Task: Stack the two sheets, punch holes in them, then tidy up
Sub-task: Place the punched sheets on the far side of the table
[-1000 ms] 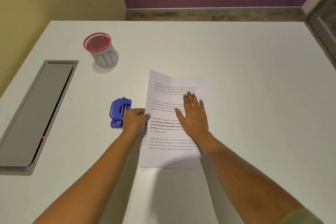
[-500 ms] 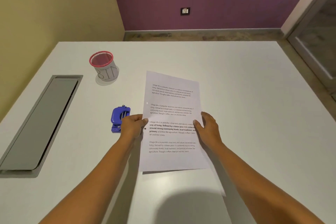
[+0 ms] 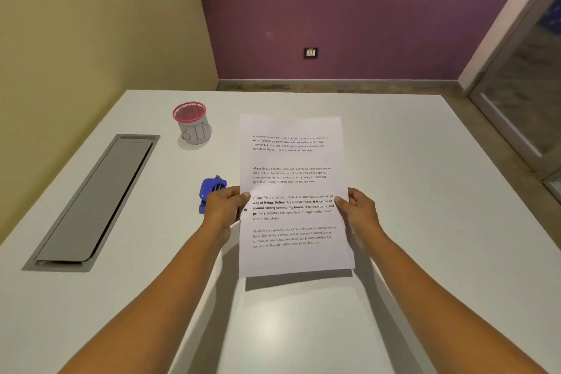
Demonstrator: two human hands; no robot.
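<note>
Above white table [image 3: 394,161], printed white paper sheets [image 3: 291,161] pinched at side edges by left hand [image 3: 223,209] and right hand [image 3: 359,211], lifted probably for squaring, blue hole punch [image 3: 212,188] alongside.

Soft overhead light, sharp, wide-angle edge distortion

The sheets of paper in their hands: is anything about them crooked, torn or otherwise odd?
Nothing stands out. The printed sheets are lifted off the white table, pinched at the side edges by the left hand and the right hand. They look flat and untorn, with one punched hole near the left edge.
</note>
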